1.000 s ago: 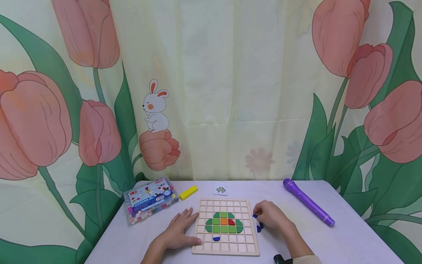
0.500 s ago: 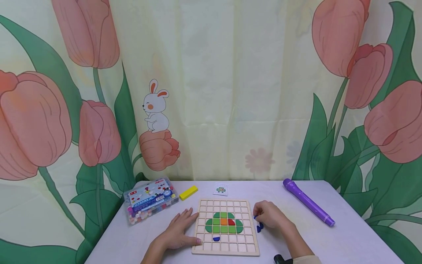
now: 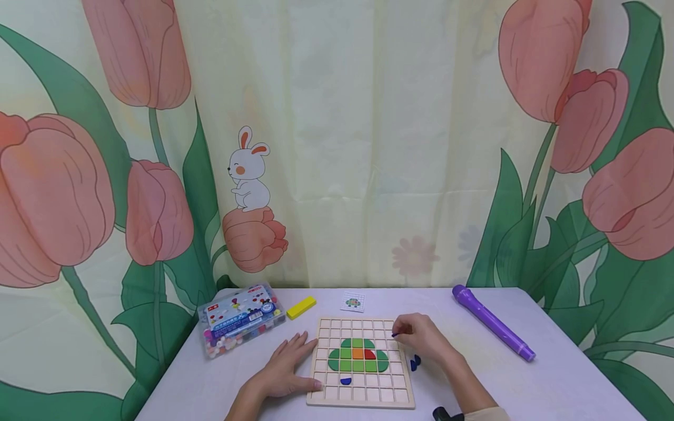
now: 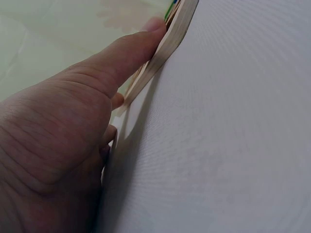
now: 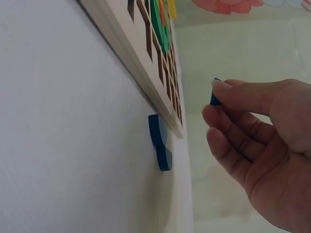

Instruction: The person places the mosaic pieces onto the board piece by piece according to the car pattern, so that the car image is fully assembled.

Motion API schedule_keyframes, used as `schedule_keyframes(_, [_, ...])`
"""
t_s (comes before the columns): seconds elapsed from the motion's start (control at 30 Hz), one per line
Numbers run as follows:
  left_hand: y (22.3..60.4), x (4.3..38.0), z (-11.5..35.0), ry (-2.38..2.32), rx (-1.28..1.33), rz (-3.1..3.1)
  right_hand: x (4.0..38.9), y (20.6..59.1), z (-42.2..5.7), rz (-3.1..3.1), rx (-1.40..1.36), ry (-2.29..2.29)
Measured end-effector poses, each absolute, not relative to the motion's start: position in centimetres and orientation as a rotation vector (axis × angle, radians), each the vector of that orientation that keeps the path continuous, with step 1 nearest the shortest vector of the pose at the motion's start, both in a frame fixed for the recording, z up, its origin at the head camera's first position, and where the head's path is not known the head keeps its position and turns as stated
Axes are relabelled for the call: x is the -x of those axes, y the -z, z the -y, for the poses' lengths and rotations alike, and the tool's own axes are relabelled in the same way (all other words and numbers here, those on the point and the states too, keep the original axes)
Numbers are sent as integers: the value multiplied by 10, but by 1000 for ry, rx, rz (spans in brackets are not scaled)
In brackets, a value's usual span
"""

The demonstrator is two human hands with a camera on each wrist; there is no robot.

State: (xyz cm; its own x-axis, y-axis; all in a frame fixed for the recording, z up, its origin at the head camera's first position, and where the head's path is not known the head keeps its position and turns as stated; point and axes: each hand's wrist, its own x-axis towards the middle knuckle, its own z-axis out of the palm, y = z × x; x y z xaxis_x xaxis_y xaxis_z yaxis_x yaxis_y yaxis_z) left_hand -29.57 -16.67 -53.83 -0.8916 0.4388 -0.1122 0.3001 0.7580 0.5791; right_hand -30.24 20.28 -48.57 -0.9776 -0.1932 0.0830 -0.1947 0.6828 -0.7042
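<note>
A wooden grid board [image 3: 387,396] lies on the table, with green, orange and red tiles [image 3: 358,365] forming a shape in its middle cells. One blue half-round piece [image 3: 346,381] sits in a cell near the board's front. My left hand [image 3: 286,368] rests at the board's left edge, thumb on the frame and fingers spread. Between thumb and fingertips, my right hand [image 3: 423,338] pinches a small blue piece [image 5: 215,93], raised by the board's right edge. Two more blue pieces [image 5: 156,131] lie on the table beside the board, touching each other in the right wrist view.
Behind the board lies a small pattern card [image 3: 353,302]. A clear plastic box [image 3: 242,318] of colourful parts stands at the back left, next to a yellow block [image 3: 301,307]. To the right lies a purple microphone-shaped stick [image 3: 492,321]. A black object [image 3: 446,414] shows at the front edge.
My right hand has lifted a blue piece off the table and moved slightly left and away, to the board's right edge. The left hand and the board have stayed put.
</note>
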Motion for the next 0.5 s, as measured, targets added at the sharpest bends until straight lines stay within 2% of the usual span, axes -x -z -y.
schedule_keyframes(0.5, [539, 297, 167, -842, -572, -2710, 294, 476, -173, 2777, -744, -1313])
